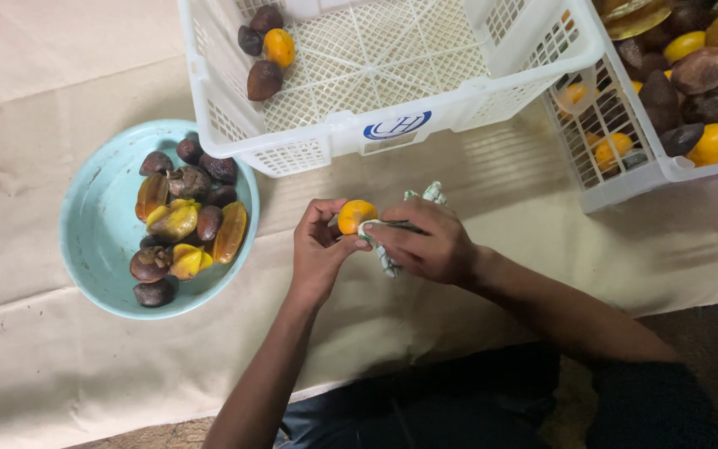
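Both hands on one orange fruit, just in front of the white crate.
Left hand [319,245] pinches the orange fruit [354,215]; right hand [425,241] grips a checked cloth [413,218] against it, between the white crate [351,125] and the person's lap, blue bowl [97,241] at left.

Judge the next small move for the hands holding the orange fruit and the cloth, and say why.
Probably a small turn of the orange fruit in the left hand, to bring an unwiped side under the cloth. The right hand presses the cloth against the fruit's near side, while the top stays bare. The white crate just beyond holds a few fruits.
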